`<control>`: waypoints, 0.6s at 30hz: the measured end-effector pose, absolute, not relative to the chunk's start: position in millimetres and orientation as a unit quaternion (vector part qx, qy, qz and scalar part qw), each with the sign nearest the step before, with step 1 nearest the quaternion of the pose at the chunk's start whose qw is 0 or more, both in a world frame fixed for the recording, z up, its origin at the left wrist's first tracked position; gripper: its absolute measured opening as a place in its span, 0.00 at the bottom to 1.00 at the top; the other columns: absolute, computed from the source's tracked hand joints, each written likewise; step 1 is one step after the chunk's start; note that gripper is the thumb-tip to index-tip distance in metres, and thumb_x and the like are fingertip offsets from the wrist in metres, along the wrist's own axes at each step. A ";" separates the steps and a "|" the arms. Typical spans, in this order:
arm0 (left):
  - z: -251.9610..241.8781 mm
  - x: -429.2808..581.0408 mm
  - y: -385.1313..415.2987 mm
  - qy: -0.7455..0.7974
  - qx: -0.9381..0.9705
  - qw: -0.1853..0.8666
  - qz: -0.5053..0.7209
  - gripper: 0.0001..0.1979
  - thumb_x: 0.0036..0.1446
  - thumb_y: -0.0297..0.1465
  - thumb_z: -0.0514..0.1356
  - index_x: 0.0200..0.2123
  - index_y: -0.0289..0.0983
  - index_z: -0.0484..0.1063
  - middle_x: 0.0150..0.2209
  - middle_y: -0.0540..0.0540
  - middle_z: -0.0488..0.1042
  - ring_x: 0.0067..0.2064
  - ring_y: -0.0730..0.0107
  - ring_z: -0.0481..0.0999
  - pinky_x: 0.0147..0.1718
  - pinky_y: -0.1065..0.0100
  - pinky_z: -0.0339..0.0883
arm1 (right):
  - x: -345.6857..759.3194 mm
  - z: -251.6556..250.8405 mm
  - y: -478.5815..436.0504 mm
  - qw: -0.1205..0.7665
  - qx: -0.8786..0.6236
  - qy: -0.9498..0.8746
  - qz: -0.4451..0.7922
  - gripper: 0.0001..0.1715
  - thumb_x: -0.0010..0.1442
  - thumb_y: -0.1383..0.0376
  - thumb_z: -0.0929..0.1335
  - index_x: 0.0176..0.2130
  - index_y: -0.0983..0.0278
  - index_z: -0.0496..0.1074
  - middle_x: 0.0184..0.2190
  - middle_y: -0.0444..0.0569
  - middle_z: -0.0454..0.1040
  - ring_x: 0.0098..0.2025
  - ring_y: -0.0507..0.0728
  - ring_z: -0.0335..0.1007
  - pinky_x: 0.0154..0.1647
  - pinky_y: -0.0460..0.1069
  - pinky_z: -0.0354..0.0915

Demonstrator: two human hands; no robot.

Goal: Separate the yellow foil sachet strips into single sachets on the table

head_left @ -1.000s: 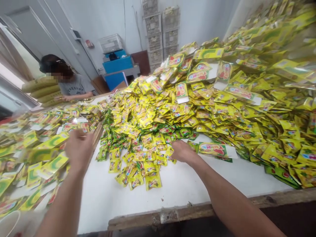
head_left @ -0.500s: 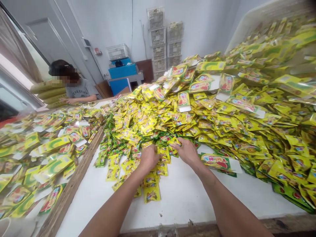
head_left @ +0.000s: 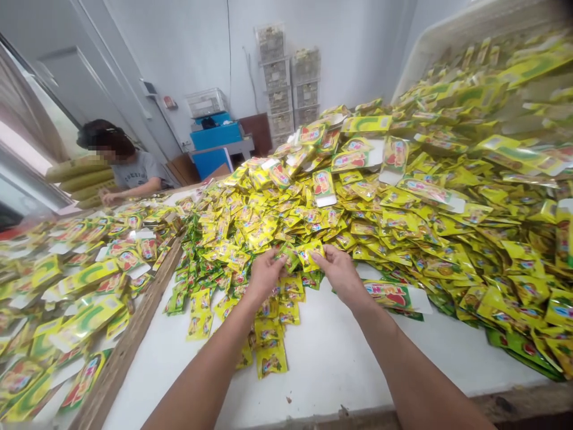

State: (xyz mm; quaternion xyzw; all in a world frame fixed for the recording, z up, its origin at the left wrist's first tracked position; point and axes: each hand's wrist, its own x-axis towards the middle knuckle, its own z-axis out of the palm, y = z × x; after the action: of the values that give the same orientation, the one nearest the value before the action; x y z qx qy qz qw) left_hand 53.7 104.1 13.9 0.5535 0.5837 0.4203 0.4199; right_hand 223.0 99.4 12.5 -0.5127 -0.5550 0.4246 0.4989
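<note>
My left hand (head_left: 265,276) is closed, its thumb and fingers pinching a green sachet (head_left: 290,258) by the edge. Close beside it, my right hand (head_left: 342,273) pinches a yellow sachet (head_left: 310,255) with printed fruit. The two sachets meet or overlap between my hands; I cannot tell which. Behind them rises a big heap of yellow sachets (head_left: 268,215), with green sachets (head_left: 210,266) along its left foot. Several yellow sachets (head_left: 271,357) lie in overlapping rows below my left hand on the white tabletop (head_left: 331,364).
A flat printed box (head_left: 388,295) lies right of my right hand. Left of a wooden strip (head_left: 134,322) lie many filled-looking boxes (head_left: 89,275). A large white crate (head_left: 416,60) tips out boxes at the right. A co-worker (head_left: 134,170) sits at the far left; stacked baskets (head_left: 276,80) stand behind.
Both hands have drawn sachets up from the front of the heap, and a green one now shows in my left fingers. The view has shifted slightly to the right.
</note>
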 end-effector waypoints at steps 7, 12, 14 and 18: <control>13.2 46.2 56.6 0.492 0.446 0.572 0.481 0.20 0.44 0.47 0.63 0.29 0.35 0.71 0.23 0.51 0.70 0.22 0.77 0.66 0.23 0.74 0.62 | 199.9 8.2 85.9 0.457 -0.441 -0.575 0.516 0.19 0.46 0.52 0.70 0.29 0.65 0.70 0.26 0.46 0.72 0.31 0.55 0.68 0.35 0.49 0.64; 7.9 44.5 47.9 0.533 0.483 0.511 0.470 0.20 0.43 0.45 0.65 0.31 0.35 0.70 0.23 0.53 0.68 0.24 0.76 0.66 0.23 0.74 0.60 | 195.1 3.6 84.1 0.444 -0.440 -0.588 0.513 0.18 0.45 0.53 0.70 0.28 0.65 0.70 0.26 0.44 0.71 0.31 0.53 0.66 0.33 0.47 0.63; 6.6 41.3 48.0 0.529 0.495 0.509 0.465 0.19 0.44 0.45 0.64 0.31 0.35 0.70 0.23 0.52 0.69 0.25 0.74 0.68 0.24 0.73 0.61 | 193.9 6.4 79.6 0.440 -0.413 -0.568 0.560 0.19 0.46 0.52 0.70 0.30 0.65 0.70 0.26 0.44 0.71 0.31 0.53 0.66 0.33 0.47 0.64; 0.1 34.6 50.2 0.501 0.517 0.510 0.472 0.16 0.43 0.41 0.66 0.31 0.36 0.68 0.26 0.52 0.71 0.29 0.71 0.71 0.29 0.72 0.64 | 187.0 12.9 65.0 0.372 -0.393 -0.569 0.619 0.20 0.47 0.52 0.71 0.31 0.66 0.71 0.24 0.43 0.70 0.26 0.51 0.64 0.28 0.46 0.62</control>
State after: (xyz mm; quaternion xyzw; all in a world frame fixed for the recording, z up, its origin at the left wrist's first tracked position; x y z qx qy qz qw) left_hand 34.6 50.2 0.1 0.5167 0.5007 0.4717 0.5099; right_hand 187.0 65.0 12.9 -0.3929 -0.5694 0.6187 0.3724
